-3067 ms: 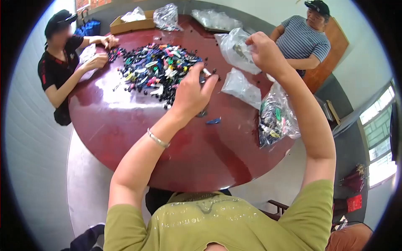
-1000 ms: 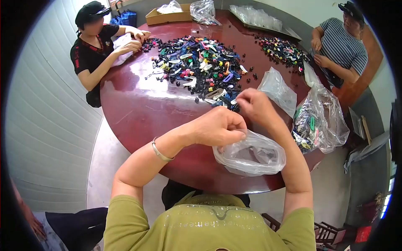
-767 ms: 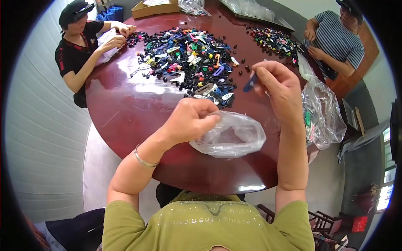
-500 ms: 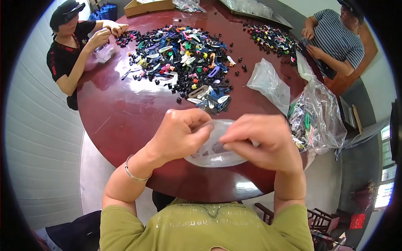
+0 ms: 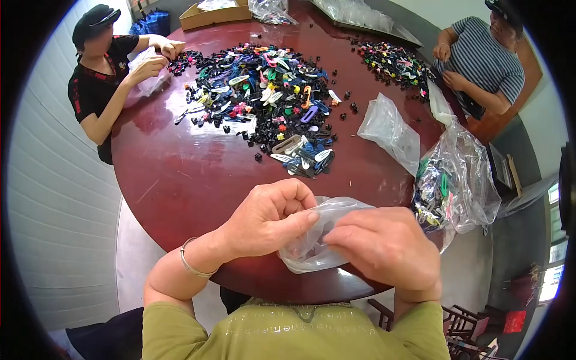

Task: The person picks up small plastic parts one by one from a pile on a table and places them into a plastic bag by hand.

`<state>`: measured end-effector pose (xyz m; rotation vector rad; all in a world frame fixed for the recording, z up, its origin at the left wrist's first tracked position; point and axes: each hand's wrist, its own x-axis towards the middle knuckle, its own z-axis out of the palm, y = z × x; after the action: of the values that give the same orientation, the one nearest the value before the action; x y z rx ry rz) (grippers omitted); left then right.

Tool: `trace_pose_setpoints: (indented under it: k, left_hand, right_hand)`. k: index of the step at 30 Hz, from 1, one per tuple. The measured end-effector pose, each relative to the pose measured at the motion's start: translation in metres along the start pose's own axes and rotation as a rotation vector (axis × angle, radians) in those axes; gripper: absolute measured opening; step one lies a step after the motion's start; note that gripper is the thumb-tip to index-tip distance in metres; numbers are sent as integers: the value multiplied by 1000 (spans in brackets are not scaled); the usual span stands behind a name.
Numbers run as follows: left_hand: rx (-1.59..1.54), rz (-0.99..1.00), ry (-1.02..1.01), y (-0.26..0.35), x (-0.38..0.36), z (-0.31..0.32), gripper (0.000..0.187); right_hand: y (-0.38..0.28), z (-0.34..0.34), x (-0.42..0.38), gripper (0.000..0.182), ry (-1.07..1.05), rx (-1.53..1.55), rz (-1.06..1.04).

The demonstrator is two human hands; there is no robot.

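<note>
A clear plastic bag [image 5: 312, 262] is at the near edge of the table in front of me. My left hand [image 5: 276, 219], with a bracelet on its wrist, pinches the bag's rim between thumb and fingers. My right hand [image 5: 387, 246] is closed, its fingertips pressed together over the bag's mouth; what they hold, if anything, is hidden. Some small dark shapes show faintly through the film. Just beyond my hands lies a cluster of hair clips [image 5: 306, 155], white, blue and brown, at the near end of a large mixed heap [image 5: 258, 90] of clips and small black claw clips.
At right, a large clear bag [image 5: 459, 180] of clips sits by the table's edge, beside a flat plastic bag [image 5: 390, 132]. Two people sit across the round table [image 5: 174, 174], handling things near smaller heaps. A cardboard box [image 5: 216, 15] and a tray [image 5: 366, 21] stand at the far side.
Both hands and the bag have come lower in view, nearer my body, and slightly right. The left hand still pinches the rim; the right fingertips have moved down over the bag's mouth.
</note>
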<state>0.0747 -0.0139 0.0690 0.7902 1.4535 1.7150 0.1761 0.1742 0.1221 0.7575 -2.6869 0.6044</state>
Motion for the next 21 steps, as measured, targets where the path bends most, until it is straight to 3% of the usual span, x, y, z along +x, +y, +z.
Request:
trace_pose_setpoints:
  k: [3, 4, 10, 13, 21]
  left_hand:
    - [-32, -5, 0, -2, 0, -1, 10]
    - [-27, -5, 8, -4, 0, -2, 9]
    - [34, -29, 47, 2, 0, 0, 10]
    - [56, -5, 52, -2, 0, -2, 10]
    - [54, -25, 26, -6, 2, 1, 16]
  right_hand:
    - [-1, 14, -2, 6, -115, 3, -118]
    - [-4, 12, -1, 6, -250, -49, -67]
    - [-2, 2, -3, 4, -402, 65, -48]
    - [2, 6, -5, 7, -361, -45, 24]
    - [-3, 12, -2, 7, 31, 17, -37]
